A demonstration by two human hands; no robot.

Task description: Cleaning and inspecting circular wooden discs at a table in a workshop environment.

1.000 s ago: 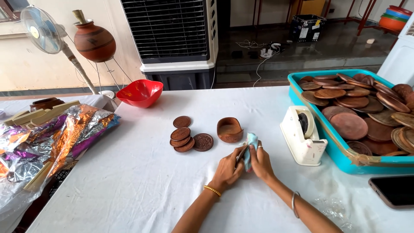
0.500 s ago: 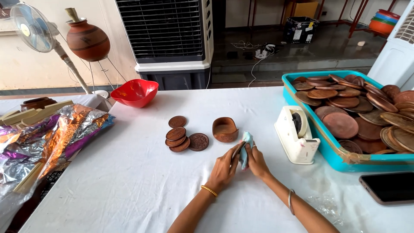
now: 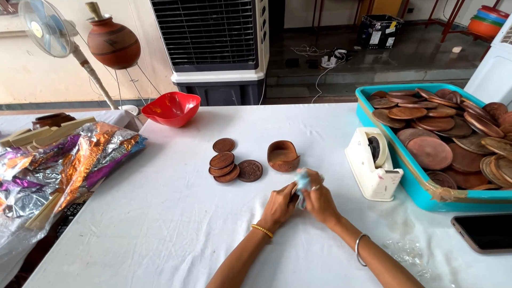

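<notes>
From the head view, the left hand (image 3: 278, 204) and right hand (image 3: 320, 201) meet on the white table (image 3: 160, 224), both pinched together round a small pale-blue wad (image 3: 302, 181), held up off the cloth so the fingers can work it; what it is, cloth or tape, stays hard to tell, the fingers covering most of it; just beyond the knuckles sits a small clay cup (image 3: 283, 156), left of that a cluster of clay discs (image 3: 230, 166); right of the right hand a tape dispenser (image 3: 372, 164) touches a teal tray (image 3: 410, 181) of clay lids, cut off by the frame.

A pale blue cloth (image 3: 302, 181) is seen between the hands. Brown clay discs (image 3: 230, 165) — one patterned — lie on a white tablecloth (image 3: 160, 224); a red bowl (image 3: 170, 109) and turquoise tray (image 3: 421, 192) (brown lids inside) are shown.
</notes>
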